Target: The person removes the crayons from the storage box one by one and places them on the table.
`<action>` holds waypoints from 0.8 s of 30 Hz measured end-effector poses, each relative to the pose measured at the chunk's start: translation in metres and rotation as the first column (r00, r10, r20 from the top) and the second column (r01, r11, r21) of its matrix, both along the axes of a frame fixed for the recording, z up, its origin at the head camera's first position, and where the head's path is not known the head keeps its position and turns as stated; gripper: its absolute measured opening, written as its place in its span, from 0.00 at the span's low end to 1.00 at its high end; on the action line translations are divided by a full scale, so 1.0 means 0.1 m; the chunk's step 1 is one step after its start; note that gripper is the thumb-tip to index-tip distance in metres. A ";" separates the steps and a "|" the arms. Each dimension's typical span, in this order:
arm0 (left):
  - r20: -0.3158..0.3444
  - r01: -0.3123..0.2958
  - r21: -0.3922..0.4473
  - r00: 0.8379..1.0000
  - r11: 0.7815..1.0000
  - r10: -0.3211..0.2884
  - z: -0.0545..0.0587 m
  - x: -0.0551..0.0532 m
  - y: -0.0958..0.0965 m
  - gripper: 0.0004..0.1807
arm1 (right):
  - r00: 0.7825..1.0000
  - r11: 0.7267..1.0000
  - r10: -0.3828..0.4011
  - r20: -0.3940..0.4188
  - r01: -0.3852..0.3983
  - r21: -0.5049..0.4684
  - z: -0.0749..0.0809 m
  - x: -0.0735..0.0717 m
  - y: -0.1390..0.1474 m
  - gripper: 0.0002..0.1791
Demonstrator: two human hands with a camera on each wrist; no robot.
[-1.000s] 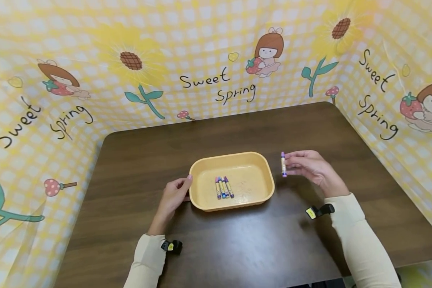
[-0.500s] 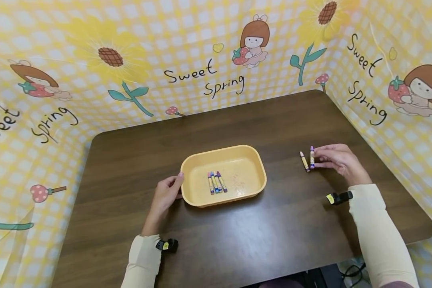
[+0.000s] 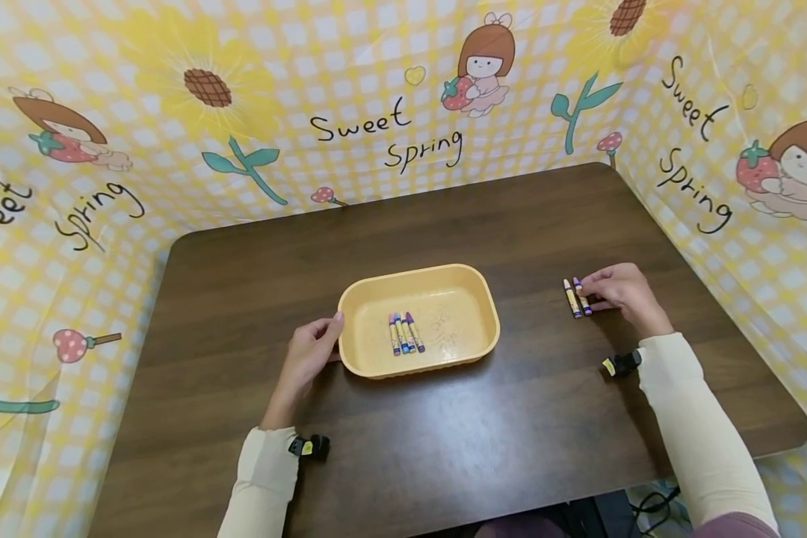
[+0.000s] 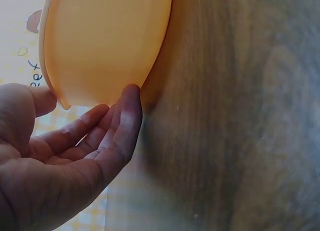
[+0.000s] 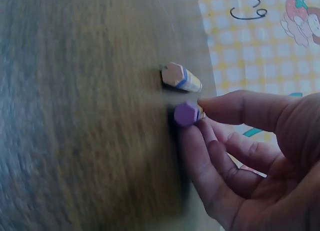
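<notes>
My right hand (image 3: 620, 294) pinches a purple crayon (image 5: 186, 114) between thumb and fingers, low over the table at the right. Just left of it and nearly parallel lies a pale peach crayon (image 3: 571, 298), with a narrow gap between them in the right wrist view. With my left hand (image 3: 312, 347) I hold the left end of a yellow plastic tray (image 3: 457, 312). The thumb is at its rim, and the fingers touch the outer wall (image 4: 105, 46) from below in the left wrist view. Inside the tray, several crayons (image 3: 406, 334) in pink, blue and purple tones lie side by side, left of its middle.
The dark wooden table (image 3: 403, 448) has rounded corners. A yellow checked cloth (image 3: 262, 67) with printed flowers and figures hangs behind it and along both sides. Black cables (image 3: 655, 508) show below the table's front edge at the right.
My right hand has moved right, away from the tray, carrying the purple crayon, then lowered it beside the peach crayon. My left hand keeps its hold on the tray; the head view has shifted slightly.
</notes>
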State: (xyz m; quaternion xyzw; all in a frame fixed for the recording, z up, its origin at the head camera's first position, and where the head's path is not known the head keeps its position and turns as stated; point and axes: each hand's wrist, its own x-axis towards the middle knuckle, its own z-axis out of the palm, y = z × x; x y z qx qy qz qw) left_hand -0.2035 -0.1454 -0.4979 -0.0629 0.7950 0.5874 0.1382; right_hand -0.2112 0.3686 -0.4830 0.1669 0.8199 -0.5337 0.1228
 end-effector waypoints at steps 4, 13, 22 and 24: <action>-0.013 -0.004 -0.013 1.000 1.000 0.004 0.03 0.00 -0.04 0.32 | 0.999 0.989 0.000 -0.034 0.005 0.150 0.05 -0.01 -0.10 0.17; 0.005 0.025 -0.048 1.000 0.999 -0.024 0.08 -0.05 -0.08 0.31 | 0.992 0.910 0.040 -0.120 0.013 0.415 0.23 0.08 -0.18 0.17; 0.010 0.052 -0.096 0.999 0.994 -0.052 0.11 -0.03 -0.06 0.28 | 0.960 0.954 0.039 -0.278 0.047 0.297 0.74 0.10 -0.79 0.17; 0.018 0.052 -0.095 0.999 0.994 -0.051 0.11 -0.01 -0.06 0.28 | 0.961 0.969 0.083 -0.265 -0.016 0.245 0.83 0.07 -1.04 0.17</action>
